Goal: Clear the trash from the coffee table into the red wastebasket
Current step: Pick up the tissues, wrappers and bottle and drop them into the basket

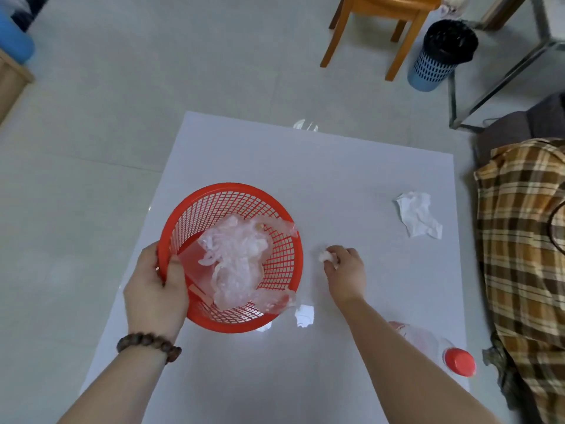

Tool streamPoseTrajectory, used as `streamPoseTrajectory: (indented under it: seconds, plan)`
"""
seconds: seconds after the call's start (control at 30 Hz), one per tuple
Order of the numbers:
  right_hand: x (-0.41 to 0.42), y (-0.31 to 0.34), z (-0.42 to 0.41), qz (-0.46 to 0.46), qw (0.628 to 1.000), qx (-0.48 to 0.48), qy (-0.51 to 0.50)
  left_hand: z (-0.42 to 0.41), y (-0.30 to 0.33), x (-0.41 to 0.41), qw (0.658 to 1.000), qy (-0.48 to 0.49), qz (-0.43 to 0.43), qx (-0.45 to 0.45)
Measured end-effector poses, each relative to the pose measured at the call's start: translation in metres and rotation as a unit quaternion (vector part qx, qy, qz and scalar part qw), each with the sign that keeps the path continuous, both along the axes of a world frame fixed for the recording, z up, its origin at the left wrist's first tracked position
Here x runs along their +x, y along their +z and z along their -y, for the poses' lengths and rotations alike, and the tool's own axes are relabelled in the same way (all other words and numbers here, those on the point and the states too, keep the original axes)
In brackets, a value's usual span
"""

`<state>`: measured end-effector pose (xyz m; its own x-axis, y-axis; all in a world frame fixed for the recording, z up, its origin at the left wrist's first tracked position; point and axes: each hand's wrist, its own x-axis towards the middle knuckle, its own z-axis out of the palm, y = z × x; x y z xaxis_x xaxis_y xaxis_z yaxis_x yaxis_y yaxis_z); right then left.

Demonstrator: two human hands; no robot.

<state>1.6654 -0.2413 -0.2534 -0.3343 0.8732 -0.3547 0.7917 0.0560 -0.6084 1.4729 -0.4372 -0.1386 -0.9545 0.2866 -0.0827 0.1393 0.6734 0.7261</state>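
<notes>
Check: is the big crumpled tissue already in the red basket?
No: the crumpled tissue lies on the table, well to the right of the red basket.

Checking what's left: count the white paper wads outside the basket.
2: a small wad pinched in the right hand's fingers, and a crumpled tissue farther right. More may hide behind the basket.

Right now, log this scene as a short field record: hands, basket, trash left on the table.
left hand: grips the rim of the red wastebasket, tilted on the table
right hand: closed on a small white wad
basket contents: crumpled clear plastic
trash left: crumpled tissue; red-capped plastic bottle at the near right edge
</notes>
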Motion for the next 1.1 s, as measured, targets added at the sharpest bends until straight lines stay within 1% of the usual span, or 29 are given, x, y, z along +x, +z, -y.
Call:
streamPoseTrajectory:
  seconds: [0.1,0.17,0.23,0.3,0.37,0.47,0.53,0.6,0.7,0.8,0.87,0.93,1.03,1.1]
  plan:
    - [-0.012,0.059,0.016,-0.119,0.991,0.061,-0.026,0.001,0.013,0.005,1.000,-0.009,-0.008,0.012]
    - [-0.021,0.102,0.032,-0.179,0.979,0.101,-0.013,0.002,0.022,0.009,0.999,-0.017,-0.004,0.027]
    - [-0.032,0.140,0.054,-0.220,0.967,0.128,0.027,0.005,0.032,0.013,0.999,-0.037,0.007,0.039]
    - [-0.043,0.170,0.080,-0.238,0.956,0.148,0.085,0.009,0.042,0.019,0.997,-0.059,0.014,0.049]
    - [-0.052,0.190,0.102,-0.218,0.952,0.155,0.151,0.014,0.054,0.027,0.995,-0.076,0.020,0.064]
    - [-0.056,0.203,0.127,-0.104,0.955,0.126,0.248,0.022,0.070,0.038,0.991,-0.098,0.038,0.080]
    - [-0.050,0.208,0.137,-0.050,0.958,0.102,0.262,0.029,0.078,0.044,0.988,-0.112,0.048,0.094]
    - [-0.038,0.215,0.142,-0.046,0.966,0.098,0.236,0.036,0.083,0.047,0.986,-0.123,0.054,0.097]
    - [-0.008,0.222,0.143,-0.059,0.973,0.133,0.181,0.045,0.083,0.050,0.984,-0.135,0.064,0.093]
    - [0.038,0.221,0.132,-0.078,0.983,0.148,0.082,0.051,0.079,0.053,0.983,-0.151,0.054,0.089]
    - [0.074,0.214,0.119,-0.044,0.985,0.164,0.016,0.051,0.075,0.057,0.983,-0.154,0.057,0.079]
    - [0.113,0.202,0.103,0.012,0.984,0.171,-0.040,0.050,0.071,0.064,0.984,-0.154,0.062,0.066]
    - [0.161,0.179,0.082,0.075,0.987,0.116,-0.077,0.045,0.067,0.076,0.985,-0.152,0.059,0.060]
    - [0.182,0.161,0.070,0.101,0.991,0.066,-0.063,0.041,0.063,0.085,0.986,-0.147,0.056,0.053]
